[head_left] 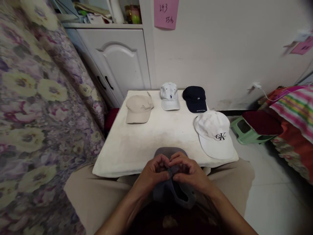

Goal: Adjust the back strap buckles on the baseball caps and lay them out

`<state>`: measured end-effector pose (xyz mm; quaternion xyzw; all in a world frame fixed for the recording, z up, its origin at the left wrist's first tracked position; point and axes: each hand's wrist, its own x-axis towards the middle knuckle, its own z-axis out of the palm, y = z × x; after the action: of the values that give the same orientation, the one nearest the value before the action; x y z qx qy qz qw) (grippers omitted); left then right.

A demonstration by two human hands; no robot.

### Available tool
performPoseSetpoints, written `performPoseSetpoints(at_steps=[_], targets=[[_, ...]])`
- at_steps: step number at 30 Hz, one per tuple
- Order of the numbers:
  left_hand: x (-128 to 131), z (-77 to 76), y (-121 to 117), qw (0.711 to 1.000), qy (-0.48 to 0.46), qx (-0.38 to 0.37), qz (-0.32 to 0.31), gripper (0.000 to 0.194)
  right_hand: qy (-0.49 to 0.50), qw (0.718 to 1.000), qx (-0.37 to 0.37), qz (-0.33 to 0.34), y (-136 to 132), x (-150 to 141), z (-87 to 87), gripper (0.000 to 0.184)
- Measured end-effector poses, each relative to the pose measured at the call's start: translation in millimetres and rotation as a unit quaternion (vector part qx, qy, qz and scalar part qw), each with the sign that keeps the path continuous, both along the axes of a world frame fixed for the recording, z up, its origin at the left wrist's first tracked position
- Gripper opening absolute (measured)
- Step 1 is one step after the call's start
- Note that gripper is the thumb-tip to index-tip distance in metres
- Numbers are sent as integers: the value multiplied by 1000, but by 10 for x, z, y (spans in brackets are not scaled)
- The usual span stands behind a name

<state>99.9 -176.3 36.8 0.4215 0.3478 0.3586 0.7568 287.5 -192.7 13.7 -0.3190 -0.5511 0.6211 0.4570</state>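
Note:
Over my lap, at the table's front edge, both hands pinch the fabric of a dark grey baseball cap [161, 192]. My left hand [156, 169] has thumb and fingers closed on it from the left. From the right, my right hand [186, 169] grips it close to the left one, the fingertips nearly meeting. The cap's brim points away from me and rests by the table edge; its back opening faces me. My fingers hide much of the crown.
On the cream-covered table [117, 153] lie a beige cap [138, 107], a pale blue cap [170, 96], a navy cap [195, 98] and a white cap [215, 133]. A flowered curtain [36, 130] hangs left. A green stool [244, 130] stands right; a white cabinet [119, 62] is behind.

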Motion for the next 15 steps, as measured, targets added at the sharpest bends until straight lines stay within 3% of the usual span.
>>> performPoseSetpoints(at_steps=[10, 15], targets=[[-41, -35, -17, 1000, -24, -7, 19, 35, 46, 999, -3, 11, -25, -23, -46, 40], [-59, -39, 1, 1000, -12, -27, 2, 34, 11, 999, 36, -10, -22, 46, 52, 25]])
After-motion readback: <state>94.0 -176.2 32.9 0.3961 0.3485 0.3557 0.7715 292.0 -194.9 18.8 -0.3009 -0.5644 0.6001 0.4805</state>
